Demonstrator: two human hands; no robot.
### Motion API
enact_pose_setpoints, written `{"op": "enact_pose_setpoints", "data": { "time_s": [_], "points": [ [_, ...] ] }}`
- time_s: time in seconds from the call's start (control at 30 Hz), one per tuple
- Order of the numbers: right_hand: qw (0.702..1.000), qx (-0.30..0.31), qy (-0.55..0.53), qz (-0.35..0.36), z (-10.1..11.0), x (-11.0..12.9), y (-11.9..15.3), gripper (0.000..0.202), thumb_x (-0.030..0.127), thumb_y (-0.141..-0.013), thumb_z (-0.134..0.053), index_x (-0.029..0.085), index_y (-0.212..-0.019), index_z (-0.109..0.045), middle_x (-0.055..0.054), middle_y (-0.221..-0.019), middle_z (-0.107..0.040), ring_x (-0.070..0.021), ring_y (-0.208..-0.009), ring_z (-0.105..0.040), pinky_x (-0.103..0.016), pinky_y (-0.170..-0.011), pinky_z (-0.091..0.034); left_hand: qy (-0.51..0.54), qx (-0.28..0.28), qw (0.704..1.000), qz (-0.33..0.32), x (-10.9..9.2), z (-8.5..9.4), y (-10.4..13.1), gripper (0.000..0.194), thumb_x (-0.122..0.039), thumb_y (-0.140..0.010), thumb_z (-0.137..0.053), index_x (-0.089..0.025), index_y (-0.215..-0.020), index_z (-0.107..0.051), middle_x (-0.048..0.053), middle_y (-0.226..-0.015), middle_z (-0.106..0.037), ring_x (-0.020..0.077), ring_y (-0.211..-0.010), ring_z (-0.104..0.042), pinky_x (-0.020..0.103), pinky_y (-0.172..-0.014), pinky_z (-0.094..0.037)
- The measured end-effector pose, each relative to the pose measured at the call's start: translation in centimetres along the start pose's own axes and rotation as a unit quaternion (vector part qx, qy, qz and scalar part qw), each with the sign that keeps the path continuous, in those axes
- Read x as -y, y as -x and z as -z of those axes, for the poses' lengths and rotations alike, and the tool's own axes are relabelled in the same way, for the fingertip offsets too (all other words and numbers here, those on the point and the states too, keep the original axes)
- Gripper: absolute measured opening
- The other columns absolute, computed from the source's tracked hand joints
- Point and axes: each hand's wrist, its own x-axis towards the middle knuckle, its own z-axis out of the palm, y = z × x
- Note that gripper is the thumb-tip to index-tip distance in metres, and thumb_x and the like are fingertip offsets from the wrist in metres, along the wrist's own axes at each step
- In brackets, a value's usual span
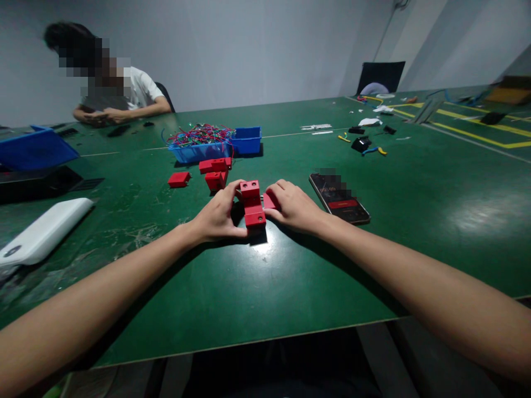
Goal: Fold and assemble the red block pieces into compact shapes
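Note:
A stepped red block (253, 205) with round holes stands on the green table, gripped at its left side by my left hand (223, 214), thumb low and fingers high. From the right, my right hand (293, 205) pinches a smaller red block (271, 200). Thin metal pins stick out of this piece toward the stepped block; whether they enter it I cannot tell. Beyond my left hand lie more red pieces: a flat block (179, 179) with pins, a holed block (215, 180) and a longer block (214, 165) behind it.
A blue bin (203, 151) heaped with coloured wires stands behind, beside a smaller blue bin (248, 141). A phone (340, 199) lies right of my right hand. At left are a white device (45, 229) and a blue tray (35, 149). Another person (120, 94) sits across the table.

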Motion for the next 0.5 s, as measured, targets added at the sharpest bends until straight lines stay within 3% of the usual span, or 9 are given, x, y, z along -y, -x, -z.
{"op": "enact_pose_setpoints", "data": {
  "time_s": [0.17, 0.33, 0.43, 0.5],
  "points": [
    [0.997, -0.038, -0.009, -0.06, -0.6, 0.4, -0.1, 0.04, 0.038, -0.096, -0.059, 0.008, -0.122, -0.059, -0.021, -0.119, -0.061, -0.0334, -0.108, -0.057, -0.043, -0.091, -0.046, -0.016, 0.004, 1.0, 0.006, 0.3, 0.0, 0.2, 0.094, -0.044, -0.067, -0.08, -0.014, -0.143, -0.032, 0.02, -0.129, -0.06, 0.031, -0.109, -0.067, 0.045, -0.096, -0.056],
    [0.973, -0.118, -0.148, -0.133, -0.5, 0.2, -0.4, 0.033, 0.037, -0.099, -0.053, 0.012, -0.12, -0.058, -0.019, -0.117, -0.063, -0.0285, -0.109, -0.061, -0.04, -0.093, -0.047, -0.015, 0.004, 1.0, 0.019, 0.3, 0.1, 0.3, 0.096, -0.044, -0.065, -0.081, -0.014, -0.142, -0.033, 0.02, -0.129, -0.06, 0.0327, -0.11, -0.067, 0.047, -0.097, -0.056],
    [0.921, -0.148, -0.318, -0.168, -0.3, -0.1, -0.8, 0.033, 0.047, -0.102, -0.043, 0.018, -0.109, -0.057, -0.009, -0.097, -0.068, -0.0202, -0.087, -0.068, -0.034, -0.08, -0.051, -0.027, 0.01, 0.999, 0.028, 0.4, 0.2, 0.4, 0.098, -0.043, -0.064, -0.081, -0.013, -0.143, -0.032, 0.021, -0.131, -0.06, 0.0337, -0.113, -0.066, 0.048, -0.099, -0.055],
    [0.853, -0.148, -0.458, -0.203, -0.3, -0.1, -1.1, 0.042, 0.059, -0.101, -0.038, 0.021, -0.104, -0.055, -0.002, -0.082, -0.066, -0.0154, -0.065, -0.066, -0.027, -0.06, -0.049, -0.025, 0.013, 0.999, 0.029, 0.4, 0.3, 0.4, 0.098, -0.043, -0.064, -0.081, -0.014, -0.144, -0.032, 0.021, -0.132, -0.059, 0.0339, -0.114, -0.065, 0.048, -0.1, -0.054]
  ]
}}
